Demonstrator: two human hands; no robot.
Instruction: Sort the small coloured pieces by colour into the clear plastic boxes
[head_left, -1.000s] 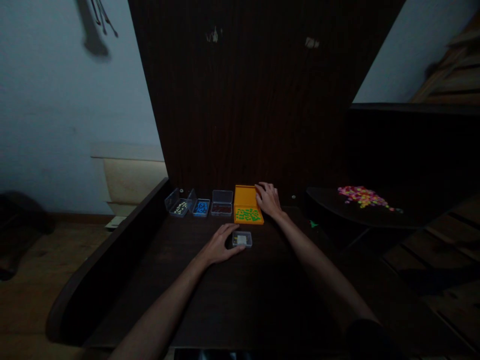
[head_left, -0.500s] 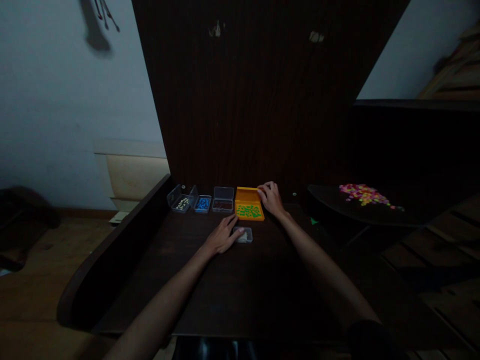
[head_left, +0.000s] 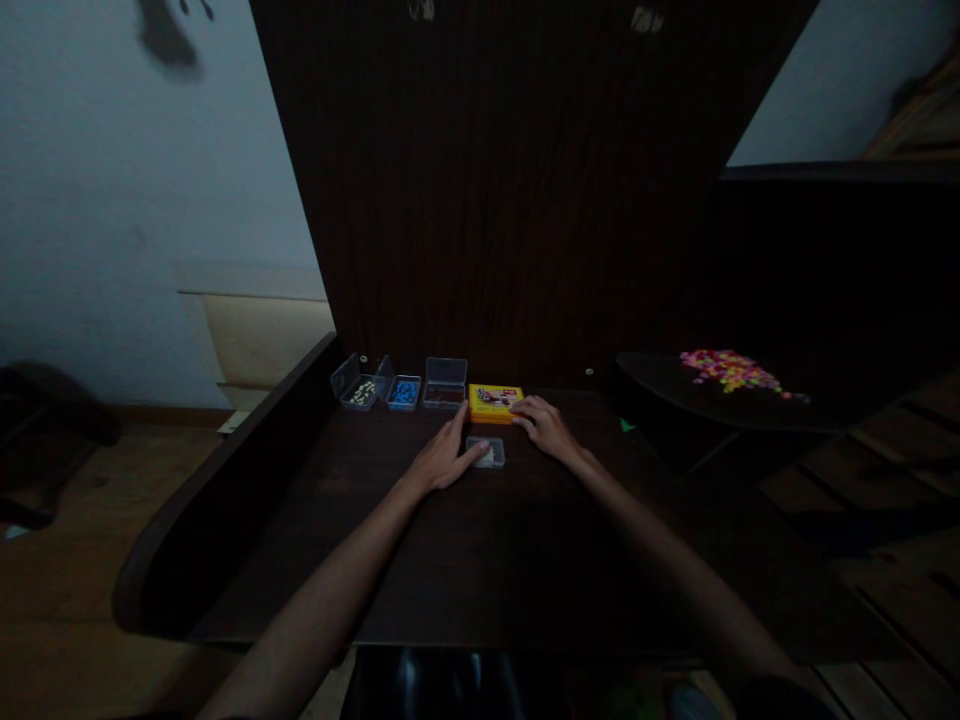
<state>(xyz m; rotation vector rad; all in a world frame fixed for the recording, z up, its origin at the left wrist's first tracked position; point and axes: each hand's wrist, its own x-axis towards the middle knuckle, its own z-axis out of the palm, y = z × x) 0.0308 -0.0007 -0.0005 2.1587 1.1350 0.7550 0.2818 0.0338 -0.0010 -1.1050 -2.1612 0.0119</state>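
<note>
A yellow box [head_left: 495,398] with a printed picture on its lid lies closed on the dark table. My left hand [head_left: 442,455] has its fingers stretched out, their tips at the box's left edge. Its thumb reaches over a small clear plastic box [head_left: 496,456] with something pale in it. Bent over the right front corner of the yellow box are the fingers of my right hand [head_left: 547,428], which grips the lid's edge there.
Behind my left hand stand open clear boxes: one with cream pieces [head_left: 363,393], one with blue pieces [head_left: 404,392], one with dark brown pieces [head_left: 446,396]. A colourful pile [head_left: 727,370] lies on a shelf at right. A raised side board [head_left: 232,490] borders the table's left.
The yellow box's lid has come down over the green pieces. My right hand moved from the raised lid to the box's front right corner. My left hand stayed at the left side.
</note>
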